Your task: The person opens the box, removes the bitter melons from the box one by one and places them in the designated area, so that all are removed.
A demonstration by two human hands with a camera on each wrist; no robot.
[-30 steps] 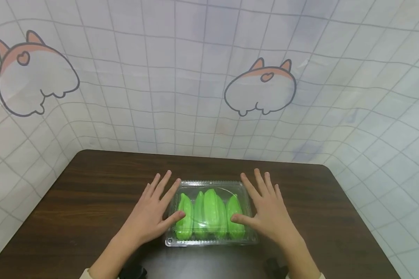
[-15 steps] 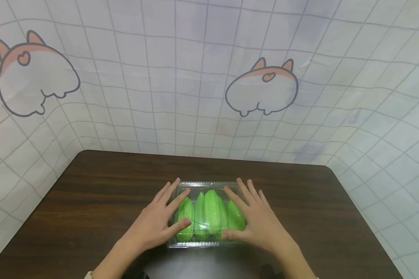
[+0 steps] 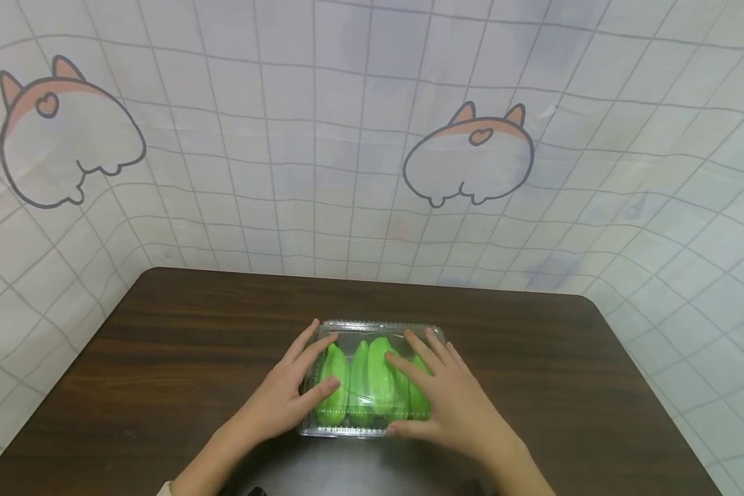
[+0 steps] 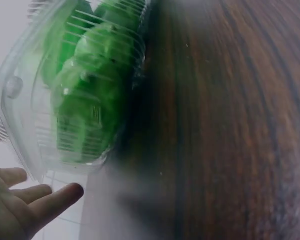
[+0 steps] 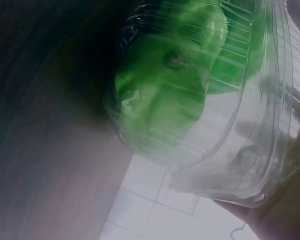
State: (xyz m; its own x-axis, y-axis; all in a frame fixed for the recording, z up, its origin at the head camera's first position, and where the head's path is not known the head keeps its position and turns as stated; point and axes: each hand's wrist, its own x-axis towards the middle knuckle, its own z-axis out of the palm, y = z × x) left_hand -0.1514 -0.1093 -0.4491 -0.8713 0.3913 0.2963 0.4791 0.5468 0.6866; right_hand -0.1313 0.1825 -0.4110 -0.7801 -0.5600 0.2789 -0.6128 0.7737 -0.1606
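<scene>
A clear plastic clamshell box (image 3: 337, 432) sits on the table, its lid down. Inside lie several long, ridged green pieces (image 3: 379, 375) that look like fruit or vegetables; I cannot tell which. My left hand (image 3: 282, 396) is at the box's left edge, fingers spread. Over the right part of the lid lies my right hand (image 3: 452, 399), its fingers apart and partly covering the green pieces. In the left wrist view, fingertips (image 4: 65, 197) show just beyond the box's rim. The right wrist view has my right hand (image 5: 285, 212) behind the clear box wall.
The dark wood-grain table (image 3: 180, 372) reaches out on both sides of the box. A white grid-patterned curtain (image 3: 285, 172) with cartoon animal drawings hangs along the back and sides.
My right hand has moved left and inward, from beside the box to over its lid. My left hand has come slightly inward, toward the box's left edge.
</scene>
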